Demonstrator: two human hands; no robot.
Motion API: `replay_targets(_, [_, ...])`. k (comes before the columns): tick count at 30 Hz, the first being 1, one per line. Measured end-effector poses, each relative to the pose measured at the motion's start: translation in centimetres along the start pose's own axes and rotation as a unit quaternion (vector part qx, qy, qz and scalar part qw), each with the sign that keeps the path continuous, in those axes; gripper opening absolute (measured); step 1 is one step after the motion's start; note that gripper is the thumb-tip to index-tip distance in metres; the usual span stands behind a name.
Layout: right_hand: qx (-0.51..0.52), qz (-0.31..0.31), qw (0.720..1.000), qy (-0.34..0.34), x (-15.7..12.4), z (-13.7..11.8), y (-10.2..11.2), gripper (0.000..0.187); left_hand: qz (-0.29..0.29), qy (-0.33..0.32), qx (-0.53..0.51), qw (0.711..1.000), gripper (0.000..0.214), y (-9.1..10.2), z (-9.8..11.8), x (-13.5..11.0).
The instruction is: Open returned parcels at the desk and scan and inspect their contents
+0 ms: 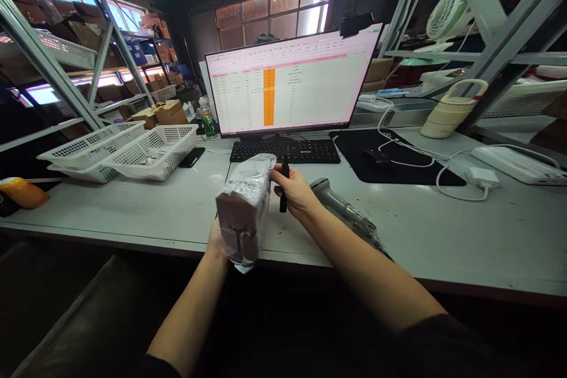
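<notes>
A boxy package [241,212] in crinkled silver-white wrapping is held up over the front edge of the table, tilted with one end towards me. My left hand [217,242] grips it from the left and below; most of those fingers are hidden behind it. A hand-drawn dark mark shows on its upper face. In my right hand [296,190] a black marker pen [284,201] stands roughly upright, and the fingertips of that hand meet the far right side of the package. Beside my right wrist lies a grey handheld scanner [339,204], partly covered by my forearm.
Behind the package stand a black keyboard [305,151] and a large monitor [310,88] showing a spreadsheet. White plastic baskets [150,156], a phone [192,157] and a bottle [207,117] are to the left. A mouse [377,157], white cables, a power strip [516,164] and a tape roll [447,115] lie right.
</notes>
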State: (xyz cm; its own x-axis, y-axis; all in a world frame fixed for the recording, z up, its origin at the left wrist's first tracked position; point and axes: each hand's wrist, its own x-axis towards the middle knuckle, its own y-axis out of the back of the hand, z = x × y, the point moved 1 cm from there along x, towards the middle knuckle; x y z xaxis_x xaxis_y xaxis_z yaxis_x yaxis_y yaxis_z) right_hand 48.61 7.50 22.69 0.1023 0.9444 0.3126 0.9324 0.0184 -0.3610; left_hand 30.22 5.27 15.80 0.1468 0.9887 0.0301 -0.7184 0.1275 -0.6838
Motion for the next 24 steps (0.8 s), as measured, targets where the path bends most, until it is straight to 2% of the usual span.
replay_targets(2, [-0.037, 0.018, 0.999, 0.020, -0.3, -0.1, -0.1, 0.040, 0.032, -0.150, 0.019, 0.988, 0.030, 0.2, 1.9, -0.7])
replay_targets(3, [-0.054, 0.027, 0.998, 0.028, -0.4, 0.0, -0.1, 0.039, 0.034, -0.243, 0.053, 0.968, 0.033, 0.2, 3.0, -1.4])
replay_targets(5, [-0.079, 0.037, 0.995, 0.040, -0.6, 0.1, 0.0, 0.039, -0.001, -0.406, 0.193, 0.893, 0.042, -0.1, 4.9, -3.1])
replay_targets(6, [-0.086, 0.040, 0.995, 0.044, -0.7, 0.1, 0.1, 0.040, -0.029, -0.451, 0.289, 0.844, 0.046, -0.4, 5.8, -3.9])
replay_targets(7, [-0.089, 0.042, 0.994, 0.043, -0.7, 0.1, 0.2, 0.041, -0.056, -0.468, 0.384, 0.794, 0.049, -0.7, 6.5, -4.5])
replay_targets(9, [-0.086, 0.042, 0.995, 0.032, -0.8, 0.1, 0.5, 0.043, -0.091, -0.460, 0.534, 0.704, 0.051, -1.3, 7.8, -5.2])
replay_targets(10, [-0.082, 0.041, 0.996, 0.022, -0.9, 0.1, 0.6, 0.045, -0.107, -0.445, 0.578, 0.676, 0.048, -1.5, 8.5, -5.3])
replay_targets(11, [-0.078, 0.038, 0.996, 0.011, -0.9, 0.1, 0.7, 0.046, -0.124, -0.428, 0.602, 0.663, 0.045, -1.7, 9.1, -5.2])
replay_targets(14, [-0.074, 0.025, 0.997, -0.006, -0.9, 0.0, 1.0, 0.047, -0.160, -0.389, 0.642, 0.641, 0.046, -1.9, 10.7, -4.5])
replay_targets(17, [-0.083, 0.012, 0.996, -0.001, -0.3, 0.0, 1.1, 0.045, -0.145, -0.401, 0.650, 0.629, 0.038, -1.5, 11.5, -3.4])
replay_targets(21, [-0.138, -0.023, 0.990, -0.022, 0.8, 0.3, 1.6, 0.040, -0.074, -0.434, 0.592, 0.675, 0.014, 0.0, 11.4, -2.1])
replay_targets(24, [-0.178, -0.048, 0.980, -0.070, 1.1, 1.3, 2.3, 0.041, 0.028, -0.430, 0.554, 0.713, 0.015, 1.2, 11.0, -1.4])
